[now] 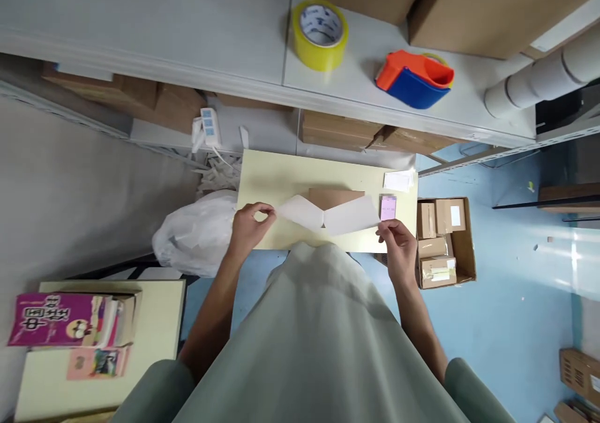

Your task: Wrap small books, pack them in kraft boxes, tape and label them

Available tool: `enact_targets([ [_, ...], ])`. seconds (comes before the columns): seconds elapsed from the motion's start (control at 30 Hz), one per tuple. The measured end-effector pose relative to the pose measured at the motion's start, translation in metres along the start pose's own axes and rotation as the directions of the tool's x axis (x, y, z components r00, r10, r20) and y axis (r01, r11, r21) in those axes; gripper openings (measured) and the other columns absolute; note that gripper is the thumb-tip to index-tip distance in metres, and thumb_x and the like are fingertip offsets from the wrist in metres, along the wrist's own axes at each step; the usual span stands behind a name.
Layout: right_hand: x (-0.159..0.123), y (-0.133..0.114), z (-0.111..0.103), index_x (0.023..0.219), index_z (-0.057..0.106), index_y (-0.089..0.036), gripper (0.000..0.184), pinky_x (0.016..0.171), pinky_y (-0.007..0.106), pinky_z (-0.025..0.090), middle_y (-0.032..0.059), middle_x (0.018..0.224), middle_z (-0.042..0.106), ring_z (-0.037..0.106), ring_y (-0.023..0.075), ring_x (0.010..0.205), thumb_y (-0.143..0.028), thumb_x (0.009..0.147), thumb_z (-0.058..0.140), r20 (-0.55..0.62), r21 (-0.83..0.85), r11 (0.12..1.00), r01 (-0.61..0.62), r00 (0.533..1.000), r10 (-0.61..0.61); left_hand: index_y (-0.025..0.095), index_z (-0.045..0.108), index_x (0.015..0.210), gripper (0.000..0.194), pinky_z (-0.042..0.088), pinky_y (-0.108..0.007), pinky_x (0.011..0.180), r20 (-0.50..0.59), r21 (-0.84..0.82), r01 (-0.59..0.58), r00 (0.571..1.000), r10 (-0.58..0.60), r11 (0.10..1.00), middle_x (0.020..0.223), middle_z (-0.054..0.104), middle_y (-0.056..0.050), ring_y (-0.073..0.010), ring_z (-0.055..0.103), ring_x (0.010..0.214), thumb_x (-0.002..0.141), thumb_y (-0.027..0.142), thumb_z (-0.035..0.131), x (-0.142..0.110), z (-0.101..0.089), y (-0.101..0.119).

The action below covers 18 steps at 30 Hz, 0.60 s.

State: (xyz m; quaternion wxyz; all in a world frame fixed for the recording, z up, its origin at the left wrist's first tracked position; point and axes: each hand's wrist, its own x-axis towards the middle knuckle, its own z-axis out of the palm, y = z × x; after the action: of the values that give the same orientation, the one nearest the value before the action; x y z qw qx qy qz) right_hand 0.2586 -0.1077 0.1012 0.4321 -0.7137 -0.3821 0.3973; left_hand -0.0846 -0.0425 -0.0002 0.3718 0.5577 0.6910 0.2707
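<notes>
My left hand (255, 226) pinches the left end of a white sheet (349, 217) that looks like paper or thin card. At its other end, the fingertips of my right hand (397, 243) are closed on the right corner. The sheet stretches between them above the table, creased at the middle into two panels with a small notch there. Partly hidden behind it is a flat piece of brown cardboard (336, 196) on the pale yellow table (272, 173). A phone with a pink screen (387, 207) lies close to my right hand, with white slips (398, 180) beyond it.
Overhead, a grey shelf (187, 32) carries a yellow tape roll (320, 34) and an orange-blue tape dispenser (415, 79). An open carton (466, 257) of small boxes stands right of the table. At left are a white plastic bag (197, 232) and a side table (159, 323) with books.
</notes>
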Motion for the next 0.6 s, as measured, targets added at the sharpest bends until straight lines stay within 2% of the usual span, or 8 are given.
enact_targets([
  [0.07, -0.014, -0.005, 0.016, 0.089, 0.071, -0.023, 0.028, 0.069, 0.032, 0.050, 0.0007, 0.080, 0.067, 0.059, 0.0170, 0.072, -0.050, 0.095, 0.076, -0.011, 0.009, 1.000, -0.012, 1.000, 0.013, 0.023, 0.075, 0.086, 0.013, 0.055, -0.035, 0.100, -0.094, 0.036, 0.091, 0.992, -0.087, 0.995, 0.094, 0.082, -0.004, -0.0262, 0.076, 0.100, 0.081, 0.028, 0.064, 0.014, -0.036, -0.028],
  [0.17, -0.032, -0.009, 0.037, 0.088, 0.072, -0.023, 0.031, 0.070, 0.032, 0.049, 0.0014, 0.081, 0.068, 0.059, 0.0166, 0.072, -0.052, 0.095, 0.077, -0.013, 0.008, 1.000, -0.024, 1.000, 0.024, 0.019, 0.075, 0.091, 0.016, 0.054, -0.034, 0.103, -0.269, 0.094, 0.221, 0.944, -0.189, 0.971, 0.095, 0.082, -0.004, -0.0246, 0.075, 0.101, 0.084, 0.025, 0.062, 0.037, -0.089, -0.064],
  [0.27, -0.043, -0.011, 0.051, 0.088, 0.073, -0.022, 0.033, 0.070, 0.032, 0.050, 0.0020, 0.082, 0.070, 0.059, 0.0167, 0.071, -0.054, 0.095, 0.077, -0.015, -0.005, 1.000, -0.031, 0.999, 0.031, 0.014, 0.077, 0.099, 0.020, 0.054, -0.034, 0.106, -0.423, 0.144, 0.308, 0.878, -0.223, 0.941, 0.101, 0.082, -0.006, -0.0238, 0.075, 0.103, 0.089, 0.024, 0.063, 0.062, -0.139, -0.089],
  [0.33, -0.048, -0.013, 0.056, 0.089, 0.073, -0.022, 0.033, 0.071, 0.032, 0.051, 0.0021, 0.083, 0.070, 0.059, 0.0165, 0.072, -0.055, 0.095, 0.077, -0.021, -0.008, 1.000, -0.026, 0.999, 0.026, 0.010, 0.077, 0.108, 0.024, 0.052, -0.036, 0.110, -0.492, 0.179, 0.345, 0.842, -0.220, 0.921, 0.114, 0.082, -0.011, -0.0247, 0.074, 0.112, 0.095, 0.024, 0.061, 0.078, -0.167, -0.099],
  [0.4, -0.051, -0.016, 0.059, 0.090, 0.073, -0.022, 0.033, 0.071, 0.033, 0.051, 0.0024, 0.084, 0.071, 0.060, 0.0167, 0.072, -0.055, 0.095, 0.078, -0.032, -0.009, 1.000, -0.019, 0.999, 0.019, 0.004, 0.072, 0.127, 0.037, 0.048, -0.041, 0.118, -0.506, 0.214, 0.383, 0.830, -0.233, 0.898, 0.133, 0.077, -0.018, -0.0286, 0.070, 0.128, 0.099, 0.026, 0.063, 0.092, -0.188, -0.106],
  [0.5, -0.056, -0.022, 0.061, 0.090, 0.073, -0.022, 0.034, 0.071, 0.033, 0.051, 0.0026, 0.083, 0.071, 0.060, 0.0169, 0.072, -0.055, 0.094, 0.078, -0.052, -0.008, 1.000, -0.019, 0.998, 0.019, -0.010, 0.039, 0.160, 0.082, 0.031, -0.052, 0.132, -0.463, 0.275, 0.424, 0.845, -0.268, 0.863, 0.164, 0.051, -0.033, -0.0392, 0.044, 0.159, 0.099, 0.034, 0.071, 0.110, -0.207, -0.118],
  [0.53, -0.057, -0.023, 0.062, 0.089, 0.073, -0.022, 0.034, 0.071, 0.032, 0.052, 0.0026, 0.082, 0.071, 0.060, 0.0170, 0.073, -0.056, 0.093, 0.079, -0.065, -0.006, 1.000, -0.022, 0.998, 0.022, -0.013, 0.027, 0.164, 0.093, 0.024, -0.055, 0.134, -0.453, 0.291, 0.429, 0.849, -0.272, 0.855, 0.170, 0.041, -0.036, -0.0418, 0.033, 0.165, 0.099, 0.035, 0.073, 0.114, -0.209, -0.122],
  [0.6, -0.060, -0.025, 0.063, 0.088, 0.073, -0.022, 0.035, 0.070, 0.032, 0.053, 0.0027, 0.081, 0.072, 0.062, 0.0176, 0.074, -0.056, 0.091, 0.080, -0.099, -0.004, 1.000, -0.029, 0.995, 0.028, -0.016, 0.015, 0.166, 0.099, 0.015, -0.059, 0.136, -0.443, 0.302, 0.408, 0.860, -0.251, 0.862, 0.175, 0.028, -0.038, -0.0451, 0.018, 0.169, 0.101, 0.034, 0.070, 0.121, -0.207, -0.128],
])
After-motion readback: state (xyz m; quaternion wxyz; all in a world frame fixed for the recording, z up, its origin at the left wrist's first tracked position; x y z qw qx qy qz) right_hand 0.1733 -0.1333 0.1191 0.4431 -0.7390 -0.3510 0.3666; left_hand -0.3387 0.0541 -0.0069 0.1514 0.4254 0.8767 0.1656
